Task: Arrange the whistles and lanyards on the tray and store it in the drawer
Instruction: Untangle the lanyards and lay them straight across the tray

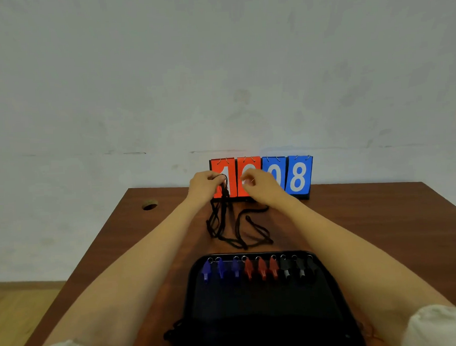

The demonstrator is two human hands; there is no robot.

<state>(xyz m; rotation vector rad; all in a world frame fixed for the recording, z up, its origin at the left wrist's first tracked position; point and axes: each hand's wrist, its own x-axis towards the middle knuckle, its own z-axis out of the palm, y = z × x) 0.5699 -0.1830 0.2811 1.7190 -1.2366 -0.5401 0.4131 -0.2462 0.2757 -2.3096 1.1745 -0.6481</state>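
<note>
A black tray (261,302) lies on the desk close to me. Along its far edge sit blue whistles (220,268), red whistles (261,268) and black whistles (299,267), three of each, in a row. Beyond the tray, black lanyards (237,230) lie tangled on the desk. My left hand (205,185) grips a bunch of lanyard cords that hang down to the desk. My right hand (260,185) is raised beside it with curled fingers; what it pinches is too small to tell.
A flip scoreboard (297,176) with red and blue number cards stands against the wall at the desk's (380,218) far edge. A round cable hole (150,204) is at the desk's far left. More black cord (173,332) lies by the tray's near left corner.
</note>
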